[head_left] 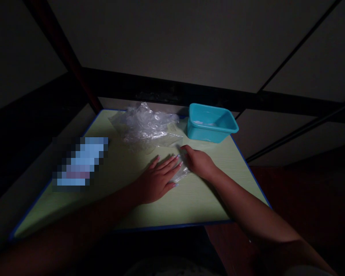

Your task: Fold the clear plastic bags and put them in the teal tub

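Note:
A small clear plastic bag [181,174] lies on the table between my two hands. My left hand [158,180] is laid flat with its fingers spread, their tips reaching onto the bag's left side. At the bag's right edge, my right hand [200,163] has its fingers curled in and closed on the plastic; part of the bag is hidden under it. Just beyond the hands is a loose heap of crumpled clear plastic bags [149,126].
A turquoise plastic basket [208,134] stands at the back right, with something whitish inside. On the left lies a pixelated, bright, screen-like rectangle [83,161]. The pale table [195,207] has a blue edge, and dark panels [172,42] rise behind it.

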`<move>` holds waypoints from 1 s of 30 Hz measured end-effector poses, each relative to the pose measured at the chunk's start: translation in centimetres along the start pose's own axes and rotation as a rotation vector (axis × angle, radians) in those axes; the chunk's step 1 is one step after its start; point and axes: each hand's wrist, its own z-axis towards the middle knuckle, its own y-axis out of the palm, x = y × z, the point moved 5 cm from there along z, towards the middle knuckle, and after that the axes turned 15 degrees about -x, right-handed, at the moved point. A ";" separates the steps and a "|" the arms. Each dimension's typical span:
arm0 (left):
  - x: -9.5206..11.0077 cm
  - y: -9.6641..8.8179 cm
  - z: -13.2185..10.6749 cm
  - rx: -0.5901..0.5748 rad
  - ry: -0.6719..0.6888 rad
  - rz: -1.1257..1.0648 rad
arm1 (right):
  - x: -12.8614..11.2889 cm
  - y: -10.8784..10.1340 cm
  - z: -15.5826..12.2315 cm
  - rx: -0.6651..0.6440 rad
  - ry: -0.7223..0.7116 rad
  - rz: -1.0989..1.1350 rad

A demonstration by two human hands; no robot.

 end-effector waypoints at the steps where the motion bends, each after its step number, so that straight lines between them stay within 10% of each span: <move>1: 0.0 0.1 0.0 -0.007 0.002 0.004 | -0.1 0.1 0.0 -0.011 0.011 -0.026; 17: 0.0 0.3 0.0 -0.049 -0.010 0.035 | 0.0 -0.9 -0.5 0.111 0.150 -0.197; 21: 0.1 0.2 0.0 -0.019 -0.015 0.020 | -1.8 -1.5 -2.4 0.224 -0.071 -0.115; 25: 0.0 0.2 0.0 0.019 -0.005 -0.023 | -3.9 1.0 -3.6 -0.024 -0.335 -0.044; 30: 0.0 0.2 -0.1 0.056 0.008 -0.043 | -3.4 3.4 -3.1 -0.148 -0.320 -0.018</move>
